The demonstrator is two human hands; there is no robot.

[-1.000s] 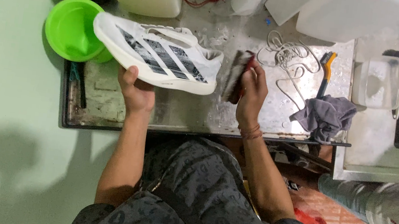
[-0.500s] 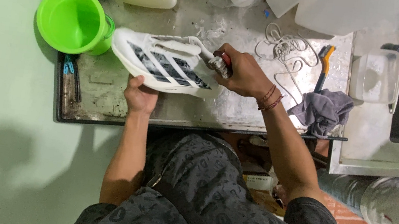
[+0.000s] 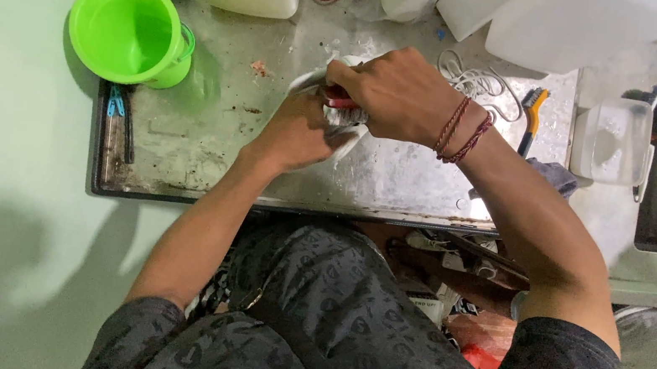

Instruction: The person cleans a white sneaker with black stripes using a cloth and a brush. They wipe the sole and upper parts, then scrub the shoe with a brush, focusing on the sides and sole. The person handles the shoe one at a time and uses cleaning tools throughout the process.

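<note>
White shoe (image 3: 339, 93), bristly brush (image 3: 343, 109)

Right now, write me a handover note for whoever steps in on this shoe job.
Left hand grips the white shoe from below, over the metal tray.
Right hand is closed on a red-handled brush, pressed against the shoe.
Green bucket stands at the tray's far left corner; a yellow brush and white laces lie to the right.
Done: laces are out.
Left: how much scrubbing remains cannot be told; the shoe is mostly hidden.

one green bucket (image 3: 131, 30), two hands (image 3: 396, 92)
</note>
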